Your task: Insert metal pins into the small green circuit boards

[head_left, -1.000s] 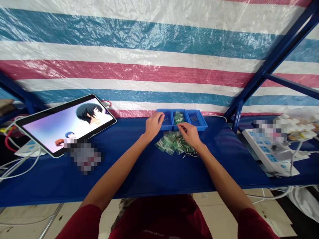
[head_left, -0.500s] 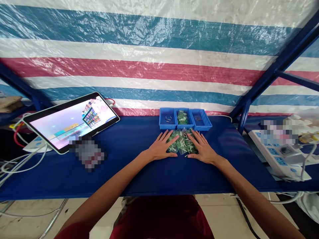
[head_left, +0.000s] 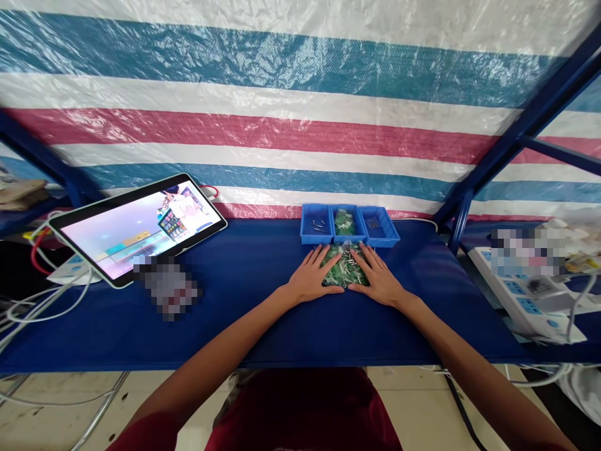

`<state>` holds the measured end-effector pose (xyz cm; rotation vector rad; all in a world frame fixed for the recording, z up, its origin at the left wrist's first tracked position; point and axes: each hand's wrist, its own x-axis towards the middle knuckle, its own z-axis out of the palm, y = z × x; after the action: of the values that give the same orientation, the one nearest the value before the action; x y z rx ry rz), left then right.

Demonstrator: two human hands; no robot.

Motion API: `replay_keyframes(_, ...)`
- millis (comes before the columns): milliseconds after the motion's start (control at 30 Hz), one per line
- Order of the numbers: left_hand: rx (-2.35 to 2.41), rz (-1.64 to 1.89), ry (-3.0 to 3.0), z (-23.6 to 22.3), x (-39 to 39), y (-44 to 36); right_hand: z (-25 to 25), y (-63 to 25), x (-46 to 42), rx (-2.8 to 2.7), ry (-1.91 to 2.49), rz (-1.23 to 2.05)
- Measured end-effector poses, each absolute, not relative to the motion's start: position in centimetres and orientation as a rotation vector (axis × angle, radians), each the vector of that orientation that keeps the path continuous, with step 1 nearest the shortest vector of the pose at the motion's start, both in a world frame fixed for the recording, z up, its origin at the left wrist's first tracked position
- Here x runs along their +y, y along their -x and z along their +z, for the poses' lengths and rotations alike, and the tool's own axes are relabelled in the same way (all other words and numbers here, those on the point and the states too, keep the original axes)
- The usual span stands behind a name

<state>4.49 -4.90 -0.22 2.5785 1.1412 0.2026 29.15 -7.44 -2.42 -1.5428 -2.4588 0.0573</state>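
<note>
A heap of small green parts with metal pins [head_left: 346,269] lies on the blue table [head_left: 263,313], just in front of three small blue trays [head_left: 348,224]. My left hand [head_left: 312,275] lies flat on the table against the heap's left side, fingers stretched out. My right hand [head_left: 379,279] lies flat against its right side, fingers spread. The two hands cup the heap between them. The left tray holds a few metal pins, the middle one green parts, the right one a few dark bits.
A tablet [head_left: 136,225] playing a video leans at the left, with a blurred object [head_left: 166,288] in front of it and cables [head_left: 42,300] beside it. A white power strip [head_left: 530,294] with plugs lies at the right. A striped tarpaulin [head_left: 282,125] hangs behind.
My left hand left the left tray and my right hand left the heap's top. Both came down flat at the heap's sides and have pushed it closer together.
</note>
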Motion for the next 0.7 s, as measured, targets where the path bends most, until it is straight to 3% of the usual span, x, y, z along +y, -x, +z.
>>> replay_keyframes(700,1.096,0.322,-2.676,-1.24,-4.48,-4.65,-2.57,-28.75,-7.43,-2.413,1.526,0.055)
